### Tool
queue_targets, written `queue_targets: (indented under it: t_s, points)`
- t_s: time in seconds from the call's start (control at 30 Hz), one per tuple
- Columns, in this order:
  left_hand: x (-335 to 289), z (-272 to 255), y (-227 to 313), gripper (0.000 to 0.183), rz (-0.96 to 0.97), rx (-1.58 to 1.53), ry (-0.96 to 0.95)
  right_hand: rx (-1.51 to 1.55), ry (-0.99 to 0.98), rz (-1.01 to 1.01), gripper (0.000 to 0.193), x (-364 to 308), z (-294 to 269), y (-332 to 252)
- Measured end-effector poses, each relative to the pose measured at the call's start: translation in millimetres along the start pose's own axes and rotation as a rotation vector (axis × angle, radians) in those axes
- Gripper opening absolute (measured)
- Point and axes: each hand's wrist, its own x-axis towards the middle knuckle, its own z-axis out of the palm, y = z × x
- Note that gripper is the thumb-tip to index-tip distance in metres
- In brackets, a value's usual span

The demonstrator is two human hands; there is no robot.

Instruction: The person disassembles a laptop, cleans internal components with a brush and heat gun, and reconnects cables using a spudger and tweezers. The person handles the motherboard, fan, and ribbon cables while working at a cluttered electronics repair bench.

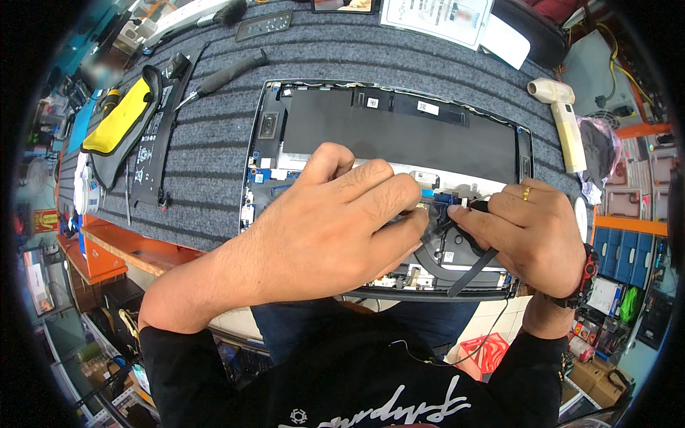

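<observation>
Opened silver laptop base (399,135), underside up on grey ribbed mat (214,157) over tabletop — flat for access. Left hand (335,228) and right hand (535,228) pinching black ribbon strip (471,271) near blue connector (444,201). Cream heat gun (564,121) aside.

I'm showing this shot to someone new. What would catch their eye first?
Both hands meet at the centre: the left hand and right hand pinch small parts inside an opened laptop lying on a grey striped mat. At far left lies a yellow and black tool pouch; at right, a cream handheld tool.
</observation>
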Motion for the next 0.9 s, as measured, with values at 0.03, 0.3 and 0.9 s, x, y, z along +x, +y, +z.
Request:
queue_targets:
  t_s: [0.03, 0.3, 0.9]
  points:
    - [0.0, -0.1, 0.1, 0.032, 0.0, 0.003, 0.001, 0.0, -0.006, -0.004, 0.034, 0.3, -0.5, 0.1]
    - [1.3, 0.5, -0.1, 0.032, -0.018, -0.055, 0.013, -0.042, -0.011, -0.005, 0.031, 0.9, -1.6, -1.3]
    - [-2.5, 4.7, -2.0, 0.03, 0.01, -0.02, 0.02, -0.02, 0.0, 0.008, 0.038, 3.6, 0.7, -2.4]
